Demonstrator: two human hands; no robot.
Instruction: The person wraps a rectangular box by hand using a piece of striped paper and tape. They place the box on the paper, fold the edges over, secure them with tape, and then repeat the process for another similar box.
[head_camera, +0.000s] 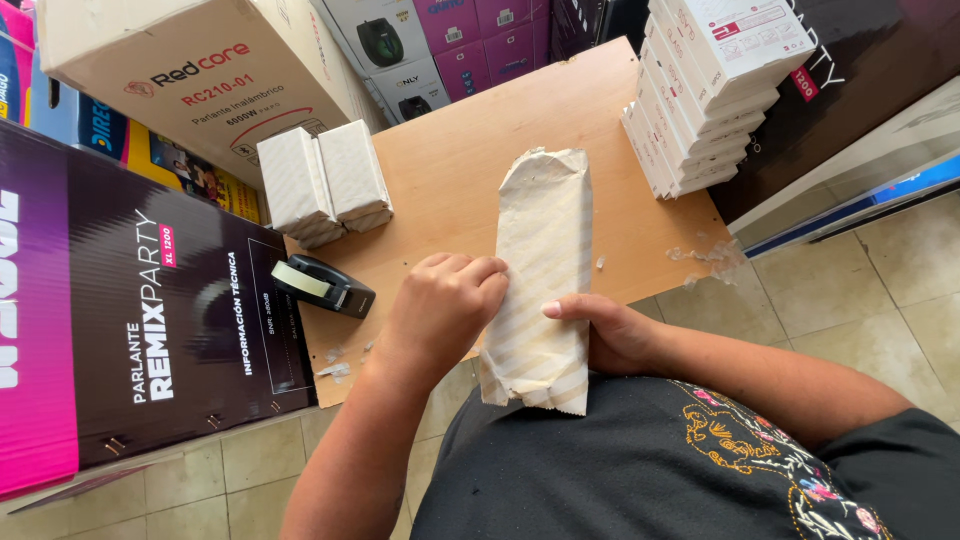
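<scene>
While the tape dispenser (322, 285) waits at the left on the bench (450, 150), the left hand (440, 312) presses its bent fingers on the paper-wrapped package (540, 270) lying at the bench's near edge, and the right hand (605, 330) grips its side; the wrapping looks nearly closed, so I judge that taping the seam is what it needs next.

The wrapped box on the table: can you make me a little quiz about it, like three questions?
1. True or false: both hands touch the paper-wrapped box.
2. What lies left of the left hand on the wooden table? A) scissors B) a black tape dispenser C) a cup
3. How many small wrapped parcels sit at the table's far left side?

Key:
1. True; the right hand holds its side, and the left hand presses on it.
2. B
3. Two, side by side.
</scene>
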